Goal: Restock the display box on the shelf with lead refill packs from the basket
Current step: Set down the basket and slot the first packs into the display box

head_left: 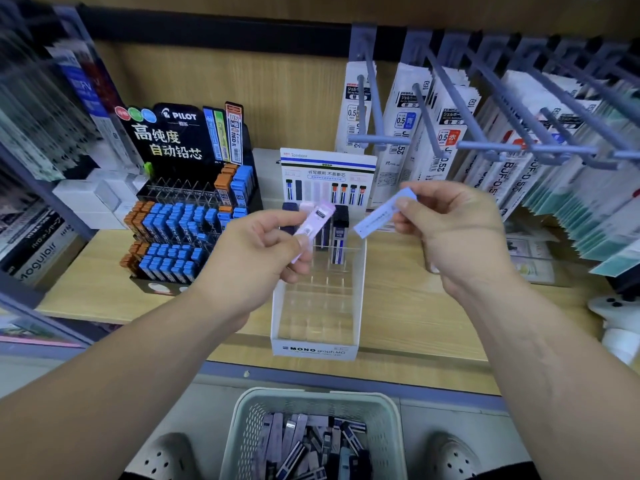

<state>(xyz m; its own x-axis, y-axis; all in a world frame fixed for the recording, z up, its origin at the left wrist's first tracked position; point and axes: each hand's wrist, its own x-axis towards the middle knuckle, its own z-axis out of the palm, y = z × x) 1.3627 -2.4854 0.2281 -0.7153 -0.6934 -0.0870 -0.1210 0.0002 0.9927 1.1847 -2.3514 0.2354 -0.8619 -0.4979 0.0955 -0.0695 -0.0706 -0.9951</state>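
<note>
Left hand point(256, 247) fingers point(294, 268) pinch a pink refill pack point(313, 226) at frame centre, right hand point(450, 230) pinches a pale blue pack point(379, 216) just right of it, both above the white display box point(313, 348) on the shelf point(415, 306); basket point(242, 427) of packs at bottom centre

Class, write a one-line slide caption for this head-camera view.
Left hand holds a pink pack, right hand a blue pack, above the display box.
</note>
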